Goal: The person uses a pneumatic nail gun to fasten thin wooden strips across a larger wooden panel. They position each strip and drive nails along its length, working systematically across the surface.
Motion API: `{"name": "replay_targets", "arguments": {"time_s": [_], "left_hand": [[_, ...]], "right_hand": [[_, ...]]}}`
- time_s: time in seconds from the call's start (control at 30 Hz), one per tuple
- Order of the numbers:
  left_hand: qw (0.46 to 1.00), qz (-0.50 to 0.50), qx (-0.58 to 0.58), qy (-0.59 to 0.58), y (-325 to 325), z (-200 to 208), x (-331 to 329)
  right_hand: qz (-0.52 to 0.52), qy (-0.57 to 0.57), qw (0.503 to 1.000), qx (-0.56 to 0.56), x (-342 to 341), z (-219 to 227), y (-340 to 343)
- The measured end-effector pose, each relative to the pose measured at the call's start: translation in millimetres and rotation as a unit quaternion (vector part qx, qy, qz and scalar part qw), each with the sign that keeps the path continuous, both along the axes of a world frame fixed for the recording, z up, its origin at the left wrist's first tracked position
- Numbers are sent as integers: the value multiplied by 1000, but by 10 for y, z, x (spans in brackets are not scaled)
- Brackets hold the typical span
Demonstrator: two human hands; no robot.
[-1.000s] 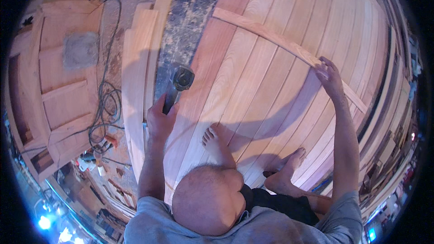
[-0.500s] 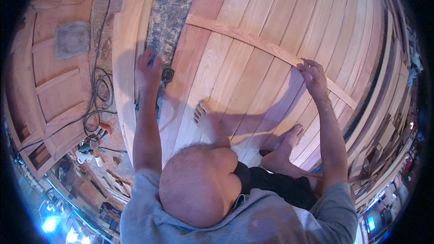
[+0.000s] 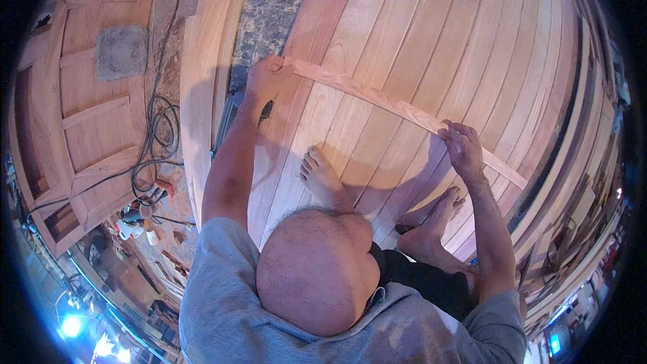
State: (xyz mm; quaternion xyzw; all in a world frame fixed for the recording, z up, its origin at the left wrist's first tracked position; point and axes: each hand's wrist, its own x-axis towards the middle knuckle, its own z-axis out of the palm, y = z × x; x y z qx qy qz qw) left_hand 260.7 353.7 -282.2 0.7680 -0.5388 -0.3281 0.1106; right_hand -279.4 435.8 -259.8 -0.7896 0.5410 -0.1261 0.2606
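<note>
A narrow wooden strip lies slantwise across a wide panel of joined wooden planks. My left hand is closed at the strip's left end; its fingertips are partly hidden. Farther right, my right hand pinches the strip's near edge between thumb and fingers. A small dark object, too unclear to name, shows beside my left wrist. My bare left foot and right foot rest on the planks.
Loose boards lie left of the panel. Beyond them are a coiled black cable and a panelled wooden door. Stacked timber lines the right side. A white and red bottle stands at lower left.
My left hand has moved right from above the loose boards to the strip's left end and closed there. My right hand stays on the strip. The whole view has shifted slightly.
</note>
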Motion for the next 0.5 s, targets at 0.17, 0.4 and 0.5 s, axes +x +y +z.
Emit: {"name": "replay_targets", "arguments": {"time_s": [0.17,0.4,0.5], "left_hand": [[993,-88,-48,59,43,-370,151],[984,30,49,171,-95,-127,292],[980,23,46,194,-111,-208,340]], "right_hand": [[-50,53,989,130,-76,-191,109],[4,-22,999,-39,-48,-190,98],[8,-5,998,-61,-25,-184,99]]}}
